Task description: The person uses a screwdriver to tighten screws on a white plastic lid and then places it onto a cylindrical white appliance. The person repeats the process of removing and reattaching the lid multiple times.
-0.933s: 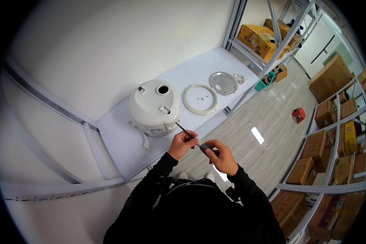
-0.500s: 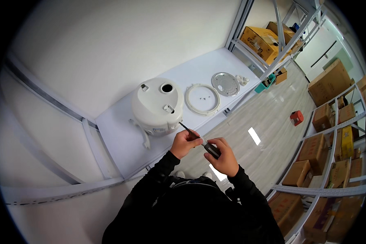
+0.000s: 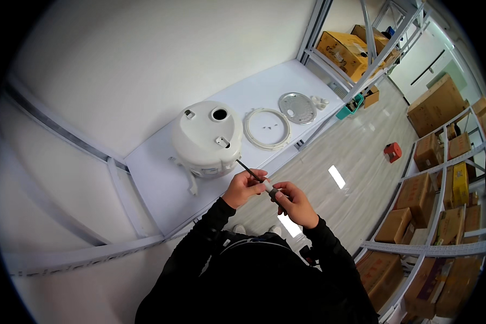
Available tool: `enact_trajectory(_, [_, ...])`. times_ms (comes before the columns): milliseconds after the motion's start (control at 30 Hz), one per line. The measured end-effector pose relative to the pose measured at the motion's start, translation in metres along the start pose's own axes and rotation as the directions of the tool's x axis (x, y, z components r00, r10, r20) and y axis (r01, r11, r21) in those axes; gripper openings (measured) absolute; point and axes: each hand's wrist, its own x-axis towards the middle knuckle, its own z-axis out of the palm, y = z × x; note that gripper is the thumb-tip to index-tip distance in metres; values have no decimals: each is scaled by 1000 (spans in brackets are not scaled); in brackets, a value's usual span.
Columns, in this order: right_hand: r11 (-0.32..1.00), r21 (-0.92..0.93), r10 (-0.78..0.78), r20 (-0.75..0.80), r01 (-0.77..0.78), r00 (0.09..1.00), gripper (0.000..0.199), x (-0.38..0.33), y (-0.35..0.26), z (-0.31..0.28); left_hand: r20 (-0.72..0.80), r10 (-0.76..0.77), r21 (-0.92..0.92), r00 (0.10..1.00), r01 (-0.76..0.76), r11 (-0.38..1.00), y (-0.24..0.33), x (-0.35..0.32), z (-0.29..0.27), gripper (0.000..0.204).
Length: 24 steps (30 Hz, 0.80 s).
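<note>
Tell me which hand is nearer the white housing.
Left. The left hand is just off the white housing, at its lower right in view, around the screwdriver; the right hand is farther off, to the left hand's right.

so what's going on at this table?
A person holds a screwdriver in both hands: right hand on the handle, left hand at the shaft. Its tip is at the near edge of a white rounded housing; whether it touches isn't clear. Further right on the table lie a white ring with tiny loose pieces inside, a perforated metal disc and small white parts.
</note>
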Motion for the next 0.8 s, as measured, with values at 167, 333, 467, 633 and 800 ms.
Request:
enact_trajectory(167, [980,-199,39,113,-16,993,38,1,0,-9,-220,-25,-43,975,16,999,3,-7,-20,36])
enact_trajectory(333, [926,-370,3,219,80,976,43,2,22,-22,-302,76,100,950,-47,994,11,-23,-33,31])
enact_trajectory(467, [849,-475,-163,182,232,970,33,10,18,-15,-562,376,307,736,-237,922,7,-40,-42,23])
enact_trajectory(633, [814,-429,-383,113,392,917,27,31,4,-1,-800,512,456,313,-237,858,-6,-47,-80,20])
enact_trajectory(800, [801,-346,-499,63,488,864,25,45,-12,5,-719,619,689,316,441,575,-24,-57,-112,36])
